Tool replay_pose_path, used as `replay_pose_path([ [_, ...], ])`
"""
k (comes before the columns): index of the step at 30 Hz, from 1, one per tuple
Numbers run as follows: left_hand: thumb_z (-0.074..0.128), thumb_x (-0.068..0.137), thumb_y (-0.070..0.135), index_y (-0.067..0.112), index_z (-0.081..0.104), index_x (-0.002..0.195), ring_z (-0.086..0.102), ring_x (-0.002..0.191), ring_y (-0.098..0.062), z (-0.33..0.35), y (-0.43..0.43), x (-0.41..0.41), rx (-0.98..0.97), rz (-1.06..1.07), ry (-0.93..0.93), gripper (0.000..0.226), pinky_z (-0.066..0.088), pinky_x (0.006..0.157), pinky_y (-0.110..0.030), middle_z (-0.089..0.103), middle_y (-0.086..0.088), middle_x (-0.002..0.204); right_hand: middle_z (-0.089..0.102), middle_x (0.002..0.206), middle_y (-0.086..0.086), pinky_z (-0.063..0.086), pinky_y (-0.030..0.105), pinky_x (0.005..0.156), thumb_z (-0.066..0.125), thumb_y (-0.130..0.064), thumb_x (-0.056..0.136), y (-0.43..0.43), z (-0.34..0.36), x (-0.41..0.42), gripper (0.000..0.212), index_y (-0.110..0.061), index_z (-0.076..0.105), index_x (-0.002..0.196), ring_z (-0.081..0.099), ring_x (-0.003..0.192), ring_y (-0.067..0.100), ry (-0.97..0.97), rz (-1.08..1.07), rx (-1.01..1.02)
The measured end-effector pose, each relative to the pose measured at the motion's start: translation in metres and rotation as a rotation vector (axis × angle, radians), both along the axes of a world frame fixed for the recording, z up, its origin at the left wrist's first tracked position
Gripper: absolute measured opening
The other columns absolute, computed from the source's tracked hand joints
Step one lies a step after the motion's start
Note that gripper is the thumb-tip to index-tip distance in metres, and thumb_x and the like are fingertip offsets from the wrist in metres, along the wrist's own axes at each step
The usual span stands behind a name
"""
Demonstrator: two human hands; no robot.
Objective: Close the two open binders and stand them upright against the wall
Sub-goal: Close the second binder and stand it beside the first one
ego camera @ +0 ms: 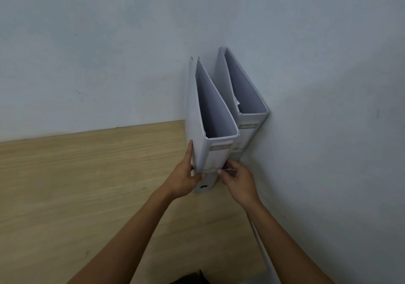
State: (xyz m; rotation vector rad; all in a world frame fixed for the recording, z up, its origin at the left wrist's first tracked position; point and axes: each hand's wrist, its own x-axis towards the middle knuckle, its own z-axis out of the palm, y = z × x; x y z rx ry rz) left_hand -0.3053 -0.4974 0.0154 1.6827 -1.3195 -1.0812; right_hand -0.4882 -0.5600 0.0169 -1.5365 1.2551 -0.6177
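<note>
Two white lever-arch binders stand upright and closed in the corner of a wooden table, spines facing me. The right binder (248, 128) leans against the right wall. The left binder (215, 152) stands beside it, touching it. My left hand (186, 176) grips the left binder's left cover and lower spine. My right hand (237, 179) pinches the lower right edge of the same spine with fingertips.
The wooden table (87, 185) runs left from the binders, bounded by a pale blue wall (109, 53) behind and another wall (328, 130) on the right. A white pipe or cable (260, 240) runs down along the right wall. A dark object (192, 278) shows at the bottom edge.
</note>
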Motion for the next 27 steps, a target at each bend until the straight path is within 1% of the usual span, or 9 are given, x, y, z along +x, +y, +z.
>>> replay_pose_path([
  [2, 0.066, 0.095, 0.013, 0.03, -0.016, 0.16, 0.036, 0.149, -0.024, 0.003, -0.009, 0.004, 0.012, 0.013, -0.01, 0.107, 0.04, 0.115, -0.039, 0.026, 0.0, 0.167, 0.074, 0.1, 0.0, 0.061, 0.05, 0.086, 0.077, -0.028, 0.085, -0.006, 0.0, 0.008, 0.017, -0.025, 0.068, 0.099, 0.072, 0.096, 0.022, 0.002, -0.106, 0.041],
  [4, 0.064, 0.096, 0.013, 0.029, -0.015, 0.161, 0.038, 0.148, -0.026, 0.004, -0.017, 0.007, 0.028, 0.014, -0.031, 0.103, 0.041, 0.116, -0.042, 0.029, -0.003, 0.166, 0.073, 0.095, 0.008, 0.063, 0.049, 0.08, 0.078, -0.032, 0.084, -0.011, -0.001, 0.016, 0.019, -0.022, 0.062, 0.086, 0.074, 0.09, 0.025, -0.005, -0.17, 0.096],
  [8, 0.061, 0.097, 0.01, 0.029, -0.016, 0.161, 0.041, 0.146, -0.028, 0.007, -0.032, 0.01, 0.062, 0.009, -0.062, 0.102, 0.042, 0.115, -0.043, 0.034, -0.007, 0.163, 0.077, 0.087, 0.006, 0.063, 0.038, 0.065, 0.059, -0.043, 0.096, -0.014, 0.001, 0.028, 0.028, -0.02, 0.068, 0.082, 0.077, 0.076, 0.02, 0.038, -0.08, 0.172],
  [10, 0.061, 0.097, 0.01, 0.029, -0.019, 0.16, 0.043, 0.145, -0.028, 0.008, -0.04, 0.009, 0.071, 0.001, -0.075, 0.103, 0.042, 0.112, -0.039, 0.036, -0.008, 0.163, 0.078, 0.09, 0.003, 0.061, 0.037, 0.068, 0.05, -0.044, 0.1, -0.017, 0.003, 0.032, 0.034, -0.022, 0.07, 0.085, 0.076, 0.077, 0.019, 0.064, -0.041, 0.168],
  [14, 0.061, 0.097, 0.012, 0.029, -0.018, 0.16, 0.046, 0.143, -0.027, 0.005, -0.05, 0.013, 0.092, -0.01, -0.073, 0.102, 0.044, 0.105, -0.027, 0.04, -0.008, 0.16, 0.077, 0.1, 0.003, 0.06, 0.04, 0.079, 0.044, -0.042, 0.103, -0.025, 0.002, 0.036, 0.035, -0.023, 0.071, 0.091, 0.074, 0.089, 0.022, 0.07, -0.003, 0.133],
  [18, 0.059, 0.098, 0.011, 0.029, -0.02, 0.159, 0.047, 0.139, -0.018, 0.003, -0.052, 0.018, 0.114, -0.05, -0.062, 0.101, 0.039, 0.094, -0.006, 0.039, -0.007, 0.161, 0.075, 0.105, 0.003, 0.053, 0.028, 0.068, 0.045, -0.04, 0.103, -0.028, 0.0, 0.035, 0.032, -0.025, 0.069, 0.088, 0.074, 0.091, 0.022, 0.058, 0.021, 0.131],
  [23, 0.061, 0.097, 0.011, 0.029, -0.015, 0.161, 0.05, 0.14, -0.029, 0.007, -0.053, 0.016, 0.118, -0.018, -0.105, 0.101, 0.044, 0.107, -0.029, 0.041, -0.009, 0.161, 0.074, 0.106, 0.001, 0.047, 0.021, 0.062, 0.044, -0.039, 0.104, -0.03, 0.001, 0.035, 0.03, -0.027, 0.068, 0.089, 0.074, 0.088, 0.018, 0.062, 0.023, 0.14],
  [25, 0.062, 0.097, 0.012, 0.03, -0.01, 0.162, 0.054, 0.137, -0.029, 0.009, -0.051, 0.018, 0.138, -0.002, -0.124, 0.099, 0.048, 0.107, -0.038, 0.038, -0.008, 0.163, 0.072, 0.109, 0.002, 0.048, 0.024, 0.066, 0.046, -0.036, 0.103, -0.029, 0.002, 0.034, 0.027, -0.025, 0.068, 0.093, 0.072, 0.093, 0.02, 0.073, 0.032, 0.149],
  [27, 0.062, 0.098, 0.015, 0.032, -0.005, 0.163, 0.056, 0.135, -0.028, 0.011, -0.045, 0.021, 0.162, 0.007, -0.135, 0.095, 0.05, 0.101, -0.034, 0.032, -0.004, 0.166, 0.071, 0.111, 0.005, 0.051, 0.03, 0.076, 0.05, -0.031, 0.101, -0.028, 0.001, 0.033, 0.02, -0.022, 0.068, 0.097, 0.069, 0.1, 0.024, 0.101, 0.046, 0.142],
])
